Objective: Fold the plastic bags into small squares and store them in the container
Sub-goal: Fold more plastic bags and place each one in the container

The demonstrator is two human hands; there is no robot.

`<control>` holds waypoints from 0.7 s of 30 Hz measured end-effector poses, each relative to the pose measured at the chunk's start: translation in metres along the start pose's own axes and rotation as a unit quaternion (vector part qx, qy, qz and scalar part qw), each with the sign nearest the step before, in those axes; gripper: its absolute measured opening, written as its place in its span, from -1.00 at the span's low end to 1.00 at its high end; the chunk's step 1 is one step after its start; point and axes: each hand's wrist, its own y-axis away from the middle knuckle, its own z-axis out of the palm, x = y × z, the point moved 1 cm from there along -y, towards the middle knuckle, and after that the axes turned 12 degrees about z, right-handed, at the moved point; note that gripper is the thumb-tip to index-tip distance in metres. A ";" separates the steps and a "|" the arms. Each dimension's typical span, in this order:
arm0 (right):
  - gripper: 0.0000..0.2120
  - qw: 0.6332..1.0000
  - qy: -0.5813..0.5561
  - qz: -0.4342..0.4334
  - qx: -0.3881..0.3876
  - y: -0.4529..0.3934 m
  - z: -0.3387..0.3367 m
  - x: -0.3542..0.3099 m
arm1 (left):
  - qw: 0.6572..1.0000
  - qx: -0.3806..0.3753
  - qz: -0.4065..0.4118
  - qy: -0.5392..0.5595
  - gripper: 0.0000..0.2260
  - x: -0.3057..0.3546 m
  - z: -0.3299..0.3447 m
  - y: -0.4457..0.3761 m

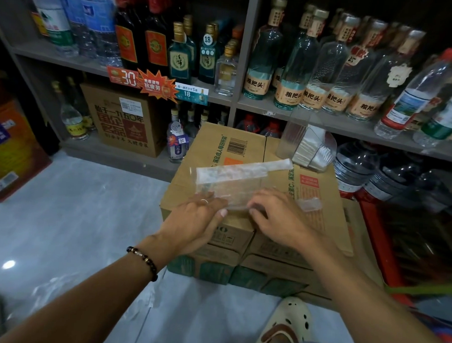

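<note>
While the bag (235, 178) lies flat on the box (319, 201), the left hand (196, 222) and right hand (274, 215) press open-palmed on its near edge, mid-fold. Next, I judge, that edge must fold away from the hands; the container (307, 143) waits beyond the right hand.
</note>
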 end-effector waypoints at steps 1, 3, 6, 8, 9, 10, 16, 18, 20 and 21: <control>-0.91 1.000 -0.011 0.010 -0.004 -0.001 -0.001 0.002 | 1.000 -0.017 -0.004 0.005 -0.48 -0.001 -0.002 0.000; -0.89 0.998 -0.023 0.036 -0.035 -0.003 -0.004 0.004 | 0.999 -0.051 -0.002 -0.015 -0.40 -0.007 -0.007 0.004; -0.88 0.996 -0.026 0.049 -0.075 -0.009 -0.016 0.004 | 0.993 -0.087 0.014 -0.076 -0.25 -0.028 -0.014 0.013; -0.88 0.993 -0.039 0.057 -0.092 -0.013 -0.025 0.003 | 0.987 -0.114 0.028 -0.111 -0.22 -0.042 -0.013 0.018; -0.88 0.993 -0.044 0.058 -0.092 -0.017 -0.028 0.002 | 0.984 -0.118 0.040 -0.125 -0.21 -0.047 -0.012 0.019; -0.87 0.994 -0.043 0.057 -0.082 -0.021 -0.030 0.001 | 0.982 -0.121 0.053 -0.135 -0.20 -0.050 -0.011 0.020; -0.85 0.996 0.052 0.069 0.020 -0.064 -0.012 -0.020 | 0.979 -0.125 0.087 -0.133 -0.18 -0.057 -0.015 0.027; -0.85 0.994 0.073 0.075 0.037 -0.078 -0.002 -0.031 | 0.980 -0.099 0.111 -0.129 -0.20 -0.059 -0.016 0.029; -0.87 0.991 0.093 0.085 0.034 -0.089 0.009 -0.038 | 0.981 -0.076 0.129 -0.127 -0.24 -0.062 -0.017 0.030; -0.88 0.990 0.103 0.091 0.023 -0.093 0.013 -0.040 | 0.980 -0.069 0.135 -0.126 -0.25 -0.064 -0.016 0.031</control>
